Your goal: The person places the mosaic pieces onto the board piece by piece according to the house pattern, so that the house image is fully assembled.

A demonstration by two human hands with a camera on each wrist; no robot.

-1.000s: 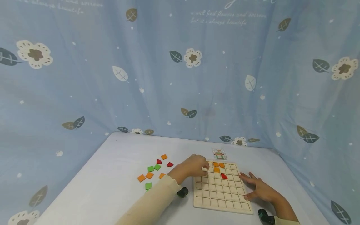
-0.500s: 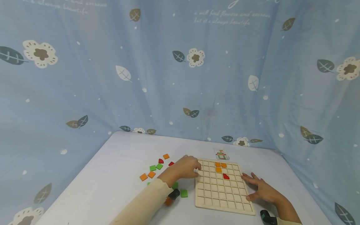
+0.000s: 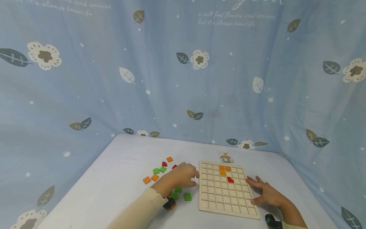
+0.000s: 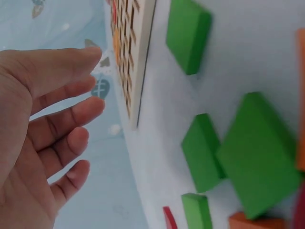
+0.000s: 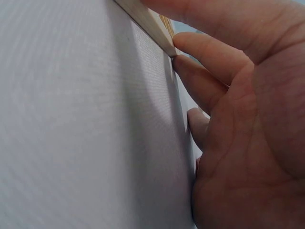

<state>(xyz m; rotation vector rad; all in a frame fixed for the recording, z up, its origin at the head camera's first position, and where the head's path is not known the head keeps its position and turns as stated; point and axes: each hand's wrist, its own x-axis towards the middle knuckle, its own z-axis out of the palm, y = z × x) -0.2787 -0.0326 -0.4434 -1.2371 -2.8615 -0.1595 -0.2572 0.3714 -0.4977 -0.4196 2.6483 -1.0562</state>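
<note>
Blue curtain (image 3: 160, 92) fabric printed with leaves and flowers stands behind and beside a white-covered table (image 3: 114, 184), on which a pale grid board (image 3: 224, 191) lies flat. Near the board's top edge sit three orange pieces (image 3: 223, 173), with one red piece (image 3: 230, 180) a little below and to their right; a small patterned card (image 3: 226, 157) lies just beyond the far edge. The left hand (image 3: 184, 175) hovers just beside the board's left side, its fingers loosely bent, the thumb apart from them and nothing held between. The right hand (image 3: 264, 192) is spread along the opposite edge, its fingertips against the board's side, without pinching it. Under and around the left arm are scattered green tiles (image 3: 187, 197), orange tiles (image 3: 147, 180) and red wedges (image 3: 164, 164). These loose tiles look light, stiff and fairly smooth, so they would probably slide rather than bend under a careless push; thumb and forefinger across two opposite side faces seems the surest hold. The board appears rigid and thin, heavier than any tile but likely still easy to shift, and is best steadied at its rim, clear of the cells.
</note>
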